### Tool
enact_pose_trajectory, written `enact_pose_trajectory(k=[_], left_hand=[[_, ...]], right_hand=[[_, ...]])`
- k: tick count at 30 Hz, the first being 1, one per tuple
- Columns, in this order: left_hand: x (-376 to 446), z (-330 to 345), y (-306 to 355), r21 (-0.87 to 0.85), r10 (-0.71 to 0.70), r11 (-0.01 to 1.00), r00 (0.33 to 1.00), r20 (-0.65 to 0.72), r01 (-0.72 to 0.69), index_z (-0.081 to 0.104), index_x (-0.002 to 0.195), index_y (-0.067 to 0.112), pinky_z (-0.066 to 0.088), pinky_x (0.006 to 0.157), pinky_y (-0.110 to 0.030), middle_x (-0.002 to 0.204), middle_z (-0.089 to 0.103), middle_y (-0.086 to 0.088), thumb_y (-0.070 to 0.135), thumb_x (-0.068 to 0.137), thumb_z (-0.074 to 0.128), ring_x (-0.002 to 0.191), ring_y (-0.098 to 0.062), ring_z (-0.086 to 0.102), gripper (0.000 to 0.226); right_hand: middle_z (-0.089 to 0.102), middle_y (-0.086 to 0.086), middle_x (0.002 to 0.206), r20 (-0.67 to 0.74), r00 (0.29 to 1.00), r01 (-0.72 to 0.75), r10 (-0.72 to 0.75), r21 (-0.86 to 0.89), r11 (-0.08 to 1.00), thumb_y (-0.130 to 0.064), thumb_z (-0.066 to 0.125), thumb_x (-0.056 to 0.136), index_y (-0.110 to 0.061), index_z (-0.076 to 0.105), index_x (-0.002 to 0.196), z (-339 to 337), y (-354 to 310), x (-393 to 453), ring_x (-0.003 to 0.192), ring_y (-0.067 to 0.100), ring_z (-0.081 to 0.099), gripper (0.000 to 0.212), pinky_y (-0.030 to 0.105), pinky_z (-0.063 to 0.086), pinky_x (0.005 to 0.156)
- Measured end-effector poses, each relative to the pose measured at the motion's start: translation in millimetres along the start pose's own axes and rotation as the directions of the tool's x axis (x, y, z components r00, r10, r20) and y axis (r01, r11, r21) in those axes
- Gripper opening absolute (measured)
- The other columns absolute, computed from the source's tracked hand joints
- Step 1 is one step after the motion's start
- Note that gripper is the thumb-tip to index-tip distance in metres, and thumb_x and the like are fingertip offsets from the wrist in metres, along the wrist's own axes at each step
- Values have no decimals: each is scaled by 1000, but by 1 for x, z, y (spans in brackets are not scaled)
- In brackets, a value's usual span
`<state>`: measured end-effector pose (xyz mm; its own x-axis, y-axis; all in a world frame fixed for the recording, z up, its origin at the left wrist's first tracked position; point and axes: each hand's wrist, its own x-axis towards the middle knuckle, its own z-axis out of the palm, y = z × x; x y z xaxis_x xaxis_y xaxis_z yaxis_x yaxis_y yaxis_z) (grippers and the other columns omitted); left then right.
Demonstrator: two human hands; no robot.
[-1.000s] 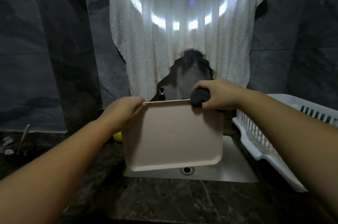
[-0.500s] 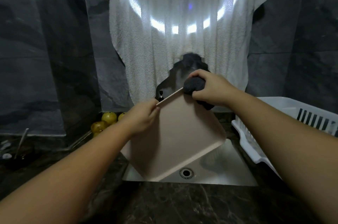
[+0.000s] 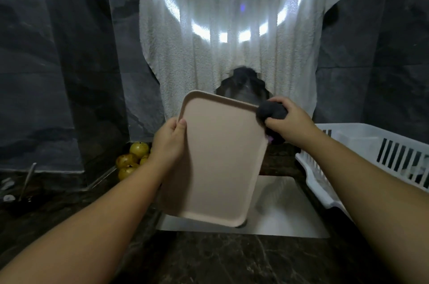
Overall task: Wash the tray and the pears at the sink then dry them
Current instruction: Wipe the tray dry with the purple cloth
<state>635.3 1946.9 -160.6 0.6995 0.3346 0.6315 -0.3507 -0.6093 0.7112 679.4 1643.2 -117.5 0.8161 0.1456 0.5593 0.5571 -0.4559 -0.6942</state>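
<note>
The tray [image 3: 220, 158] has swung up on end since a moment ago, its long side now upright over the sink [image 3: 285, 211]. I count four pears [image 3: 131, 159] at the left, partly hidden behind my arm. My left hand [image 3: 168, 142] grips the tray's left edge; my right hand [image 3: 289, 121] clenches one dark sponge [image 3: 270, 110] on its top corner. One white rack [image 3: 371, 156] runs off frame.

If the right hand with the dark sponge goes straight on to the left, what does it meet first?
Probably the tray: the right hand presses the sponge against its upper right edge already, so it would slide onto the tray's face. Depth is unclear.
</note>
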Motion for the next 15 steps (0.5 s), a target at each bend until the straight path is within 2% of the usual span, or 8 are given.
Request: enact_pose_trajectory(k=[3, 6, 8, 10, 11, 13, 15], left_hand=[[-2, 8, -10, -76, -112, 991, 993, -46, 108, 59, 92, 0, 48, 76, -45, 89, 65, -16, 34, 110, 46, 83, -29, 59, 41], [-4, 17, -11, -278, -309, 923, 943, -126, 266, 63, 99, 11, 55, 94, -49, 104, 71, -15, 37, 109, 44, 101, -35, 66, 34], [0, 16, -11, -365, -394, 874, 908, -142, 322, 62, 96, 17, 56, 94, -47, 103, 71, -11, 37, 109, 42, 102, -33, 67, 31], [2, 11, -15, -351, -411, 870, 902, -134, 345, 61, 92, 20, 56, 84, -39, 94, 70, -4, 37, 109, 42, 99, -31, 68, 30], [2, 8, -18, -374, -440, 852, 888, -133, 366, 62, 95, 21, 56, 83, -38, 95, 70, -4, 37, 109, 43, 99, -31, 68, 28], [3, 6, -24, -493, -532, 763, 839, -112, 418, 62, 100, 20, 57, 94, -47, 104, 71, -9, 35, 108, 43, 102, -33, 68, 26], [4, 7, -27, -603, -591, 662, 805, -54, 446, 61, 96, 18, 58, 95, -51, 104, 72, -12, 29, 109, 43, 102, -35, 70, 25]], right_hand=[[66, -4, 104, -101, 988, -86, 117, 271, 959, -16, 73, 87, -34, 58, 120, 19, 6, -7, 84, 7, 66, 41, 17, 52, 59], [69, -2, 99, -78, 980, -136, 181, 394, 909, -9, 71, 86, -32, 58, 116, 48, 15, -20, 69, -1, 69, 40, 14, 50, 52], [69, -3, 100, -14, 976, -195, 216, 376, 906, -7, 71, 86, -33, 56, 116, 63, 29, -34, 70, -2, 69, 42, 14, 50, 52], [69, -5, 104, 67, 965, -260, 252, 321, 911, -12, 74, 86, -38, 55, 115, 69, 46, -48, 80, 3, 69, 43, 17, 51, 61], [69, -6, 105, 108, 958, -286, 266, 288, 914, -14, 75, 86, -43, 55, 112, 70, 56, -56, 83, 4, 69, 43, 18, 51, 64], [70, -5, 102, 147, 941, -332, 304, 234, 914, -18, 76, 85, -46, 56, 106, 69, 72, -67, 82, 6, 70, 41, 19, 51, 65], [73, -1, 96, 127, 925, -379, 358, 246, 892, -18, 77, 83, -44, 60, 107, 68, 83, -72, 83, 16, 72, 39, 31, 57, 67]])
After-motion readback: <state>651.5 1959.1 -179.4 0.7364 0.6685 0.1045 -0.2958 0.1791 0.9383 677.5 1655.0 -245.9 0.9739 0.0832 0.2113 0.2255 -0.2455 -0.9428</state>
